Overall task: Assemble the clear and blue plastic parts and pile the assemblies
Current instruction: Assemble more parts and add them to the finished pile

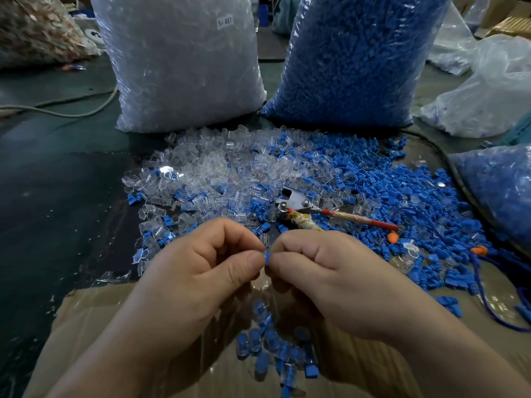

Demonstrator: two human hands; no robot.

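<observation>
Blue plastic plug [267,258] is pinched between the curled fingers [244,239] of my left hand [207,271] and right hand [324,280], held directly over the pile of clear-and-blue assemblies [275,349] at the counter's near edge, so finished pieces drop straight down, I judge.

Blue part [267,258] between left hand [201,271] and right hand [324,271]

Small-parts assembly workshop. 2 bulk sacks stand at back: clear sack [184,61] with stock label [225,22] reading SJ-017, blue sack [353,58]. Parts heap [230,168] lies loose on dark mat [71,182]. Hand tool [301,203] lies in heap. More bags [488,90] at right, cartons [511,21] behind them, cable [57,110] at left, flattened cardboard [86,326] nearest.
</observation>
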